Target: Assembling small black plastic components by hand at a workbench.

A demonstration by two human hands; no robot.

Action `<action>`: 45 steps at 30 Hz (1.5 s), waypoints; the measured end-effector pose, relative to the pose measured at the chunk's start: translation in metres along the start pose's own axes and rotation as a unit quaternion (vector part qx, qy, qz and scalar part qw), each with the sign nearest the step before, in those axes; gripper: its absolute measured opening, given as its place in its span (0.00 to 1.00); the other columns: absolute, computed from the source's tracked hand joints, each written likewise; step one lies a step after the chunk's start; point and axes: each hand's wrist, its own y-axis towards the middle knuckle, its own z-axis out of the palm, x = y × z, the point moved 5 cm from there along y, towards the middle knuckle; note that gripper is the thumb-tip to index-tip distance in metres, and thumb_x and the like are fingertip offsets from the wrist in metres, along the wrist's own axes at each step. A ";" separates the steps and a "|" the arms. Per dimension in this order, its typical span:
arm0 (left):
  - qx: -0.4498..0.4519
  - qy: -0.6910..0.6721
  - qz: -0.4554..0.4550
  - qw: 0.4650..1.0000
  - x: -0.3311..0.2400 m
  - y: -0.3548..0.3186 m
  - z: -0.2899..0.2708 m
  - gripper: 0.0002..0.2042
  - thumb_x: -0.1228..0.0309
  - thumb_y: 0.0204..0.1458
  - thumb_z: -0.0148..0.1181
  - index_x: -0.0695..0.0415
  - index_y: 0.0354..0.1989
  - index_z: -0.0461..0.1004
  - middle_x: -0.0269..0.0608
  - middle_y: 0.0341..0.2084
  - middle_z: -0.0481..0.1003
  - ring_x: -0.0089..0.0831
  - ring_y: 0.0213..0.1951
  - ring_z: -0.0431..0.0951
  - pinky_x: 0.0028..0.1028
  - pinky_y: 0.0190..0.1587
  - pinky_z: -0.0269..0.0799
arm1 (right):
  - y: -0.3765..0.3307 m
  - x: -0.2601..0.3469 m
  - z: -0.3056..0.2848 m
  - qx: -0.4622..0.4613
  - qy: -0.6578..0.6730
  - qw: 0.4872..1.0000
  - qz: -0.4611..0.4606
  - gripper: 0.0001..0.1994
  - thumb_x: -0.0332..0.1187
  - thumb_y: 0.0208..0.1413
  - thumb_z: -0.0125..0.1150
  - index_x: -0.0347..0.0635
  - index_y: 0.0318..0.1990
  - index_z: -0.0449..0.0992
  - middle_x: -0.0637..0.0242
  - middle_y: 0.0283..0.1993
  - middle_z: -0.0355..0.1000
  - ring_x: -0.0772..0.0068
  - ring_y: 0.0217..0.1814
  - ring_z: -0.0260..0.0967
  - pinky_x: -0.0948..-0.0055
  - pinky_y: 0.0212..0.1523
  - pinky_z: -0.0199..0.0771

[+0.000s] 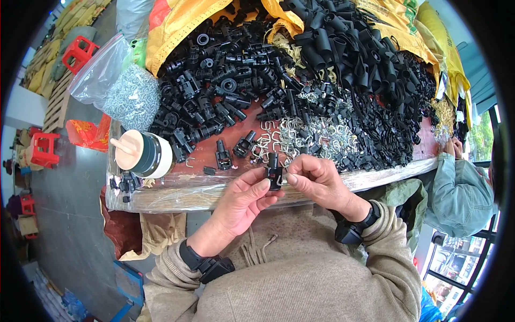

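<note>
My left hand [244, 201] and my right hand [316, 180] meet at the near edge of the table, both pinching one small black plastic part [274, 174] between their fingertips. Just beyond the hands lies a heap of bent silver wire clips [311, 137]. Loose black plastic parts [222, 155] sit on the brown tabletop [201, 153] right behind my left hand. A large pile of black plastic parts [279, 64] fills the far side of the table.
A capped plastic jar [144, 154] lies on its side at the table's left end. A clear bag of silver clips [126, 94] sits behind it. Another person's denim sleeve [461, 188] reaches in at the right. Red stools [43, 147] stand on the floor left.
</note>
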 end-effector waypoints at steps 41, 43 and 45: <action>-0.039 0.034 -0.025 0.998 0.003 -0.001 0.000 0.12 0.73 0.49 0.53 0.62 0.42 0.68 0.40 0.33 0.73 0.31 0.34 0.76 0.21 0.35 0.74 | 0.001 -0.018 0.009 -0.023 0.144 0.989 0.035 0.06 0.30 0.53 0.53 0.38 0.28 0.66 0.81 0.19 0.58 0.91 0.19 0.51 0.87 0.16 0.50; -0.041 0.036 -0.022 0.998 0.003 -0.001 0.000 0.12 0.72 0.49 0.53 0.62 0.42 0.68 0.40 0.33 0.73 0.31 0.34 0.76 0.22 0.35 0.74 | -0.001 -0.005 0.006 -0.022 -0.018 1.000 -0.006 0.05 0.29 0.51 0.54 0.38 0.28 0.66 0.77 0.19 0.60 0.88 0.19 0.54 0.84 0.17 0.53; -0.037 0.037 -0.020 0.998 0.003 -0.001 0.000 0.12 0.73 0.49 0.53 0.62 0.42 0.68 0.40 0.33 0.73 0.31 0.34 0.76 0.22 0.35 0.74 | -0.002 -0.002 0.006 -0.022 -0.099 0.995 -0.026 0.05 0.28 0.50 0.54 0.37 0.28 0.66 0.75 0.19 0.60 0.86 0.18 0.55 0.83 0.17 0.55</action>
